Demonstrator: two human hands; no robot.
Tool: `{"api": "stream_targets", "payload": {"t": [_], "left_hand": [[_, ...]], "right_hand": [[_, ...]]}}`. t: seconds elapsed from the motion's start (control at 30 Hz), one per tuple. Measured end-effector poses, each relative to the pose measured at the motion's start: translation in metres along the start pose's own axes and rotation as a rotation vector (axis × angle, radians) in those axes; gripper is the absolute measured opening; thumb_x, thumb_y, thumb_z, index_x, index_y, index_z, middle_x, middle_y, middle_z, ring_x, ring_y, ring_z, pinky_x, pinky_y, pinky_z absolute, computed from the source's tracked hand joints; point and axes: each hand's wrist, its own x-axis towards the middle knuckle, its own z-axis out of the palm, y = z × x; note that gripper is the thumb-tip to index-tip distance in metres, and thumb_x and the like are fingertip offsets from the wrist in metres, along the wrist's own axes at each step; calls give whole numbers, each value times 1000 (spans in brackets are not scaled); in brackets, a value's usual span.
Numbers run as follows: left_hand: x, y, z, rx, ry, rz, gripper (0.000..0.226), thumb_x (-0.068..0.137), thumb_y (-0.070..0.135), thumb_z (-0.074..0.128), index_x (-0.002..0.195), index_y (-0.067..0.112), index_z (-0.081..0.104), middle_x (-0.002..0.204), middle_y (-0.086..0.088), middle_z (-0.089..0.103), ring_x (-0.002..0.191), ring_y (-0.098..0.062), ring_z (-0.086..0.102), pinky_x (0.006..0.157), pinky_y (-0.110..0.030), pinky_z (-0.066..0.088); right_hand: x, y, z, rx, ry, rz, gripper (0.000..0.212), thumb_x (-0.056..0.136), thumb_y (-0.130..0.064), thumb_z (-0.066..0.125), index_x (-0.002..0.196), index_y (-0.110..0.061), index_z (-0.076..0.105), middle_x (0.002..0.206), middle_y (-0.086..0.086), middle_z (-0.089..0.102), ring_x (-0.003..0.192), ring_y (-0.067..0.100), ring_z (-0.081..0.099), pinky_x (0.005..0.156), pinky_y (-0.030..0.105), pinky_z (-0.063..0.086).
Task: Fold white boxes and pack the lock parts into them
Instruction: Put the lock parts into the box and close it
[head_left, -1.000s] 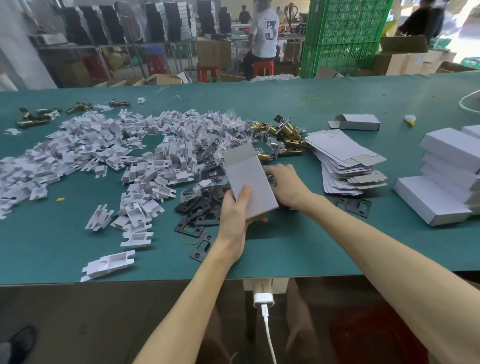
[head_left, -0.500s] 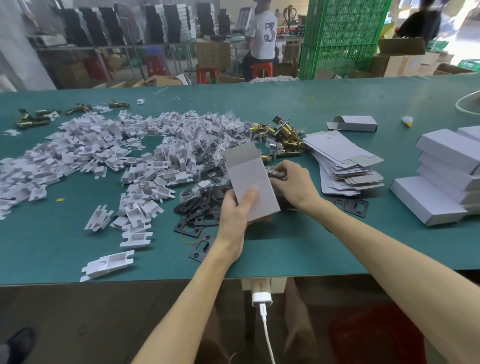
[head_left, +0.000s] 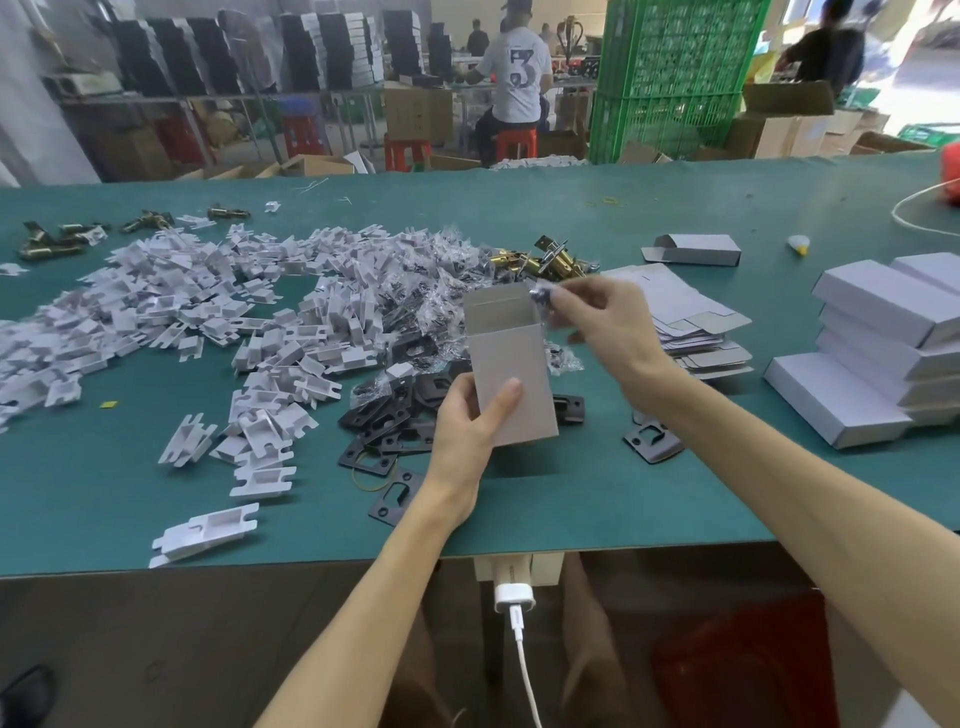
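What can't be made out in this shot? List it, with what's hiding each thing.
Head view only:
- Inside of the box: hidden by its front wall.
- Item pinched by the right hand: blurred, so which part it is cannot be told.
- Left hand: fingers are behind the box; only the thumb shows.
- Closed boxes: stack cut off by the right edge.
- Inserts: pile cut off by the left edge.

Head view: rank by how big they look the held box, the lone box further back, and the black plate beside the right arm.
1. held box
2. lone box
3. black plate
The held box is nearer the camera, which flatters it.
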Motion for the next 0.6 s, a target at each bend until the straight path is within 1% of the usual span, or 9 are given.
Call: {"api": "stream_targets", "payload": {"t": [0.03,0.1,0.13,0.2,0.33,0.4,0.47,0.57,0.6], "left_hand": [[1,-1,-1,2,-8,3,49,87,37,81,127,17,60,124,-6,73,117,-24,70,99,-40,59],[1,-2,-1,10,-20,5,48,86,37,78,127,18,61,124,-4,74,117,-23,70,98,-39,58],[1,-2,-1,23,-28,6,48,86,37,78,127,18,62,123,-3,74,117,-22,70,99,-38,58],[0,-2,-1,59,-47,10,48,87,38,79,127,18,62,122,-1,75,115,-19,70,97,-36,58],[-2,-2,-1,112,-73,15,50,85,38,81,123,12,63,119,-3,75,111,-19,71,93,-35,58],[-3,-2,0,129,-77,12,50,85,37,82,123,11,63,119,-3,75,112,-22,71,94,-37,58],[-3,-1,0,141,-84,11,52,84,39,83,124,11,63,118,-3,75,111,-21,71,95,-38,59],[-4,-1,0,146,-88,11,51,82,38,80,122,11,63,116,-2,76,107,-17,72,90,-34,60],[-3,-1,0,148,-90,12,50,82,37,80,121,12,63,115,-1,76,105,-15,72,88,-32,60]], "right_hand": [[0,-9,-4,19,26,-31,19,98,-18,67,111,-4,70,96,12,75,91,28,73,73,29,59],[0,-28,-10,31,67,-123,20,97,-13,67,113,-1,69,97,11,75,91,26,73,81,34,61],[-1,-36,-11,19,80,-177,19,97,-11,67,113,-1,69,97,10,75,89,24,74,83,36,61],[-3,-49,-11,-46,82,-278,18,96,-10,68,112,-2,69,97,7,75,87,20,73,84,35,60],[-11,-53,0,-164,-12,-417,17,95,-7,69,111,-5,68,95,3,72,76,11,72,75,20,57],[-13,-50,4,-265,-32,-481,14,93,-6,70,108,-5,71,93,2,72,76,9,68,76,16,55],[-14,-45,5,-348,-72,-503,13,93,-6,71,105,-6,73,94,1,72,80,9,65,79,18,54],[-16,-37,6,-446,-151,-506,12,91,-5,72,103,-5,73,98,4,74,88,15,68,86,32,56],[-18,-35,5,-467,-175,-508,12,91,-5,73,103,-4,73,99,5,75,90,17,69,87,34,56]]}}
